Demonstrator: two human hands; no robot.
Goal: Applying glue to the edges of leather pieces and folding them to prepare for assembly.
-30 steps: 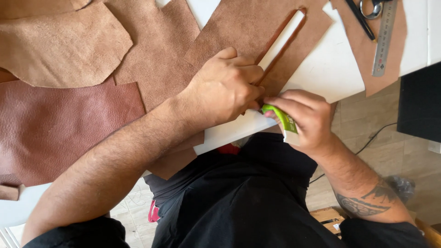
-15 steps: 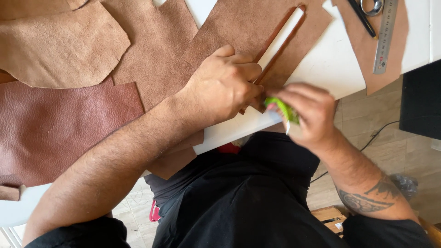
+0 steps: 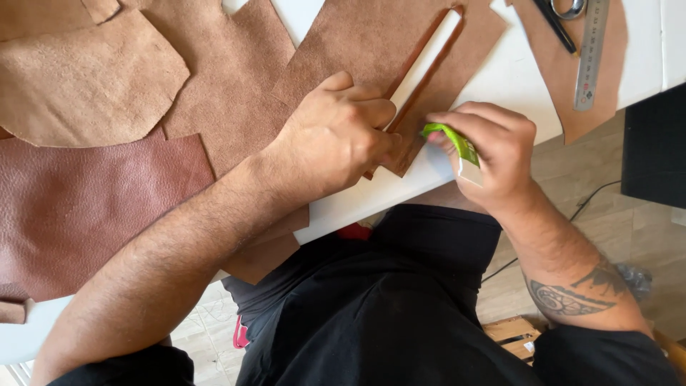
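Green knife (image 3: 451, 143) now farther up suede (image 3: 371, 43)

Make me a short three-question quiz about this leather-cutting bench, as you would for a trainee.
1. True or false: the right hand holds a green and white cutter.
2. What does the left hand press on? A) the steel ruler B) the brown leather piece C) the scissors
3. Fill in: the steel ruler lies at the table's far ____ corner, as the person sees it.

Key: 1 true; 2 B; 3 right.
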